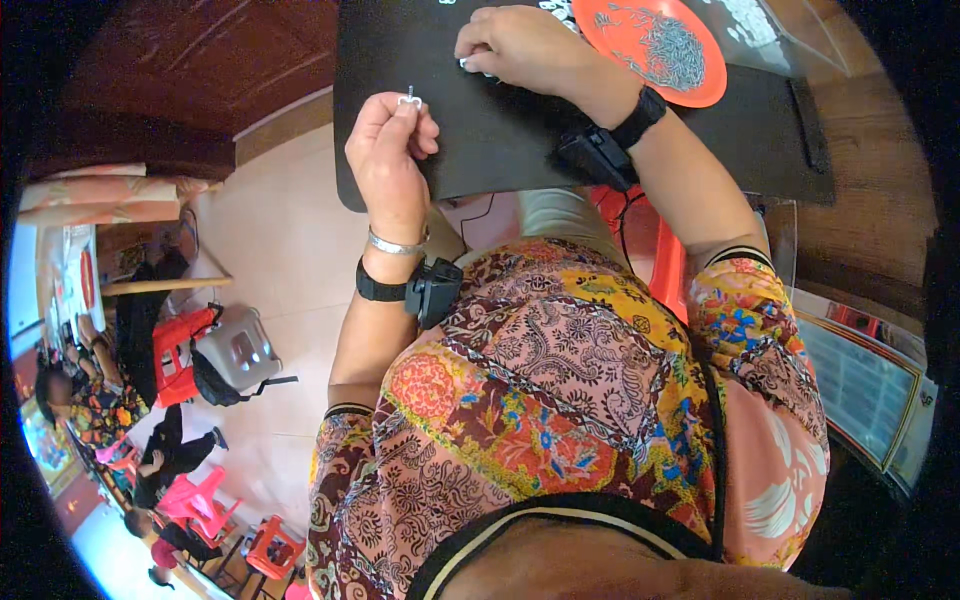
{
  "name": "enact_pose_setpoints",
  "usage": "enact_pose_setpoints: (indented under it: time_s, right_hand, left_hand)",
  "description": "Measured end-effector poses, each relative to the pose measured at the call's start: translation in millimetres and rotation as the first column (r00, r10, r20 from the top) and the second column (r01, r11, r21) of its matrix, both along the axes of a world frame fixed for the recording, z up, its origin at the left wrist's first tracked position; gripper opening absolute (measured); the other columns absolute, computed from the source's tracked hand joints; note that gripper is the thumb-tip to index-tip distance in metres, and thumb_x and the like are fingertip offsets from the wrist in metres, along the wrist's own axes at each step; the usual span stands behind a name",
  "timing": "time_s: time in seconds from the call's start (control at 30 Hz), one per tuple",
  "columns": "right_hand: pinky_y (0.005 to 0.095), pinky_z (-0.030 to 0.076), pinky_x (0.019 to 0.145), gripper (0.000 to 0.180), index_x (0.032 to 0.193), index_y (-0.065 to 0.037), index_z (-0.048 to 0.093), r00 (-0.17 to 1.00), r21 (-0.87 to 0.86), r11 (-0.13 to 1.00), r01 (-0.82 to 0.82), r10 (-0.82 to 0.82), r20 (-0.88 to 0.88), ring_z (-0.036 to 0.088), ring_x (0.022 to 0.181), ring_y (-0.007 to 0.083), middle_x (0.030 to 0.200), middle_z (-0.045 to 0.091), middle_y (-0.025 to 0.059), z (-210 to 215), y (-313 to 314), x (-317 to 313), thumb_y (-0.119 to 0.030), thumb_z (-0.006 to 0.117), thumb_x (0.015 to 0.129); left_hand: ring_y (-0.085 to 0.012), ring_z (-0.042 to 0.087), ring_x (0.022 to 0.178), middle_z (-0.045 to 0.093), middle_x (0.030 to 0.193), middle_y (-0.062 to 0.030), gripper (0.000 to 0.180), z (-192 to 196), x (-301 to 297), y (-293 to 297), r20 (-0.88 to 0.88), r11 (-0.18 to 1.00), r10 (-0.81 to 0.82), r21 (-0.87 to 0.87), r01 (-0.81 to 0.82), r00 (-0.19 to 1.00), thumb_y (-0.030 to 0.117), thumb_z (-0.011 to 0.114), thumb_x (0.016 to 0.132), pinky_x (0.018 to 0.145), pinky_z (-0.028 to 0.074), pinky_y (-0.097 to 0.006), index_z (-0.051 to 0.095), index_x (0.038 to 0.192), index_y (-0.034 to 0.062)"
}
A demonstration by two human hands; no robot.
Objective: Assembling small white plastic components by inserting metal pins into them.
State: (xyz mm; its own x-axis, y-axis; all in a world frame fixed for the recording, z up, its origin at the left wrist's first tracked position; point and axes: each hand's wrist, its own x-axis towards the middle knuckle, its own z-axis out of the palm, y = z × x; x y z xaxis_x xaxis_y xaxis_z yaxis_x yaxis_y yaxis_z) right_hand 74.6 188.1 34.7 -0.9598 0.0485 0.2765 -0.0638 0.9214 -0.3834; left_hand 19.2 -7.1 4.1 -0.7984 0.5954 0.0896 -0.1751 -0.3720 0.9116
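Between the thumb and fingers of my left hand (390, 150) is a small white plastic clip (409, 99), with a thin grey screw standing up out of it. My right hand (525, 48) is farther forward over the dark table, its fingers curled down in a pinch. A small white piece (463, 63) shows at its fingertips; its exact shape is mostly hidden. Right of that hand lies an orange plate (714, 78) with a heap of small grey screws (676, 62). More white plastic pieces (558, 8) lie beyond my right wrist.
The dark table mat (480, 150) ends just before my body. A clear container or bag with white pieces (750, 22) stands at the far right. Red stools (272, 545), a grey-backed chair (238, 348) and other people (160, 470) are off to the left.
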Motion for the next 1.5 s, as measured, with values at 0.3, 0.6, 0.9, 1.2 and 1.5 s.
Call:
enact_pose_setpoints:
  time_s: [0.3,0.6,0.9,1.2,1.5]
  right_hand:
    - [0.0372,0.048,0.072,0.017,0.087,-0.005,0.067,0.991,-0.119,0.986,0.116,-0.106,0.082,0.061,0.083,0.0317,0.088,0.064,0.0136,24.1,7.8,10.9,-0.017,0.059,0.079]
    - [0.0376,0.048,0.073,0.017,0.089,-0.003,0.066,0.994,0.031,0.998,-0.063,0.059,0.096,0.061,0.082,0.0333,0.088,0.064,0.0153,13.7,8.7,10.3,-0.013,0.062,0.076]
    - [0.0231,0.046,0.065,0.021,0.096,0.003,0.064,0.99,-0.682,0.732,0.003,0.095,0.106,0.058,0.071,0.0091,0.079,0.065,0.005,9.7,-12.4,1.6,-0.014,0.065,0.084]
    - [0.0208,0.045,0.069,0.023,0.104,0.005,0.062,0.966,-0.633,0.73,-0.258,0.191,-0.173,0.056,0.076,0.0081,0.09,0.065,0.0045,18.8,-37.0,10.0,-0.008,0.059,0.086]
    - [0.0233,0.047,0.07,0.016,0.096,0.004,0.063,0.987,-0.761,0.635,-0.133,0.157,-0.041,0.058,0.075,0.0107,0.084,0.064,0.0056,9.1,-42.9,5.0,-0.007,0.06,0.084]
  left_hand:
    - [-0.0072,0.046,0.056,0.055,0.067,-0.003,0.011,2.3,1.2,-2.6,0.018,1.0,-0.018,0.003,0.018,1.0,0.009,0.05,0.089,0.052,0.037,-0.019,0.056,0.082,0.0025]
    - [-0.0067,0.046,0.056,0.056,0.067,-0.0027,0.011,0.9,1.4,-2.5,0.017,1.0,-0.02,0.0,0.02,1.0,0.009,0.05,0.089,0.052,0.036,-0.019,0.056,0.082,0.003]
    - [-0.006,0.046,0.055,0.057,0.067,-0.0025,0.012,0.2,1.4,-3.0,0.006,1.0,-0.014,-0.023,0.015,1.0,0.009,0.049,0.089,0.052,0.037,-0.018,0.057,0.083,0.0034]
    - [-0.009,0.051,0.057,0.06,0.07,-0.0056,0.013,-0.6,-0.9,-7.1,0.044,0.999,-0.04,0.016,0.039,0.998,0.01,0.048,0.091,0.055,0.039,-0.02,0.057,0.085,0.0021]
    - [-0.0125,0.056,0.061,0.063,0.075,-0.0108,0.014,-3.2,-3.4,-8.0,0.058,0.992,-0.085,0.101,0.079,0.995,0.011,0.046,0.092,0.058,0.043,-0.022,0.055,0.091,-0.0004]
